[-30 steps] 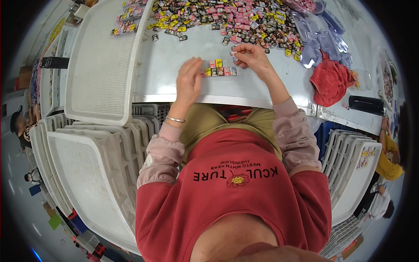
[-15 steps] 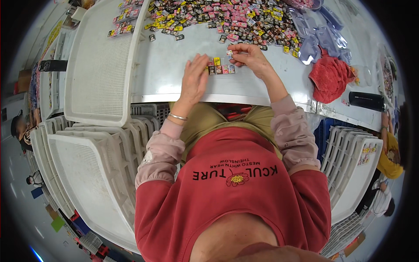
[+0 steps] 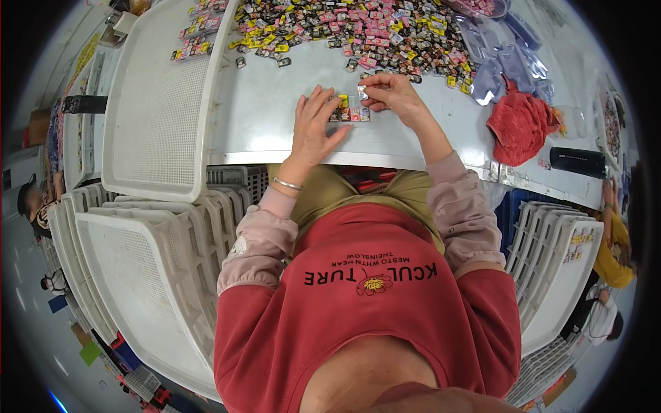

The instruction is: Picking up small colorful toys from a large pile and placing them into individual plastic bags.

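One view is all there is, the head camera looking down past a red sweatshirt onto a grey worktable (image 3: 275, 131). The left hand (image 3: 315, 129) lies flat on the table with its fingers spread and loose, gripping nothing; its fingertips rest just beside a short row of small wrapped pieces (image 3: 352, 114). A second ago that hand sat much the same, so it has served as a steadying rest throughout. The right hand (image 3: 394, 96) is what has changed: its thumb and forefinger are pinched shut on one small pale piece (image 3: 362, 91), lifted just above the far end of the row, where before the hand seemed lower and closer to the row. My reading is that a fresh piece has been picked and is being brought to the line, so the row is still short and the sorting looks early.

Beyond the hands a big scatter of pink, yellow and dark pieces (image 3: 358, 31) covers the far side of the table. A white mesh tray (image 3: 162, 103) lies to the left, a crumpled red cloth (image 3: 520, 124) to the right with clear blister shells (image 3: 499, 65) near it, and stacked white trays (image 3: 131, 275) stand below the table edge.
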Available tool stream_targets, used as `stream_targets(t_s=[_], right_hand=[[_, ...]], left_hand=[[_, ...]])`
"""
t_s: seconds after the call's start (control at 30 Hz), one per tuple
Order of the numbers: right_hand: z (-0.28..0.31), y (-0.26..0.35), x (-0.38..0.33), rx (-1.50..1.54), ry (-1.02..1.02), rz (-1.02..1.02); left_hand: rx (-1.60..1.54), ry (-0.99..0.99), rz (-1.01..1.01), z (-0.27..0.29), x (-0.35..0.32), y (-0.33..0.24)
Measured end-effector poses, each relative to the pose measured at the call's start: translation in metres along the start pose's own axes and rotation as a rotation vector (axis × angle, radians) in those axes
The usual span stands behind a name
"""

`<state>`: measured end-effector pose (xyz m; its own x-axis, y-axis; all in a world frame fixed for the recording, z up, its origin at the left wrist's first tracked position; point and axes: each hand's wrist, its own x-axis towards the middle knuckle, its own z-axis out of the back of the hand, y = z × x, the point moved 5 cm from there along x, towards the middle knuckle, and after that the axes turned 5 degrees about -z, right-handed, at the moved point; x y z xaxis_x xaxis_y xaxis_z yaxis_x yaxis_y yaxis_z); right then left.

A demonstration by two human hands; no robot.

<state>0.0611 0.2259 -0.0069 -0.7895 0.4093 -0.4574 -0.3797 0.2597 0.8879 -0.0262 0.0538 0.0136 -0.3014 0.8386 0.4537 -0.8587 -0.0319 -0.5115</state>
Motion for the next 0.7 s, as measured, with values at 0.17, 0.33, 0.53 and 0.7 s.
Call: stream_targets(t_s=[0.17,0.33,0.53,0.7], right_hand=[[-0.003,0.010,-0.001,-0.202,-0.078,0.033],[-0.007,0.003,0.008,-0.202,-0.062,0.086],[-0.012,0.009,0.001,-0.016,-0.016,0.055],[-0.012,0.019,-0.004,0.029,0.071,0.077]], left_hand=[[0.033,0.070,-0.013,-0.006,-0.003,0.003],[0.066,0.041,-0.054,-0.007,-0.002,0.001],[0.072,0.049,-0.041,-0.005,-0.002,0.000],[0.068,0.037,-0.033,-0.003,-0.002,-0.003]])
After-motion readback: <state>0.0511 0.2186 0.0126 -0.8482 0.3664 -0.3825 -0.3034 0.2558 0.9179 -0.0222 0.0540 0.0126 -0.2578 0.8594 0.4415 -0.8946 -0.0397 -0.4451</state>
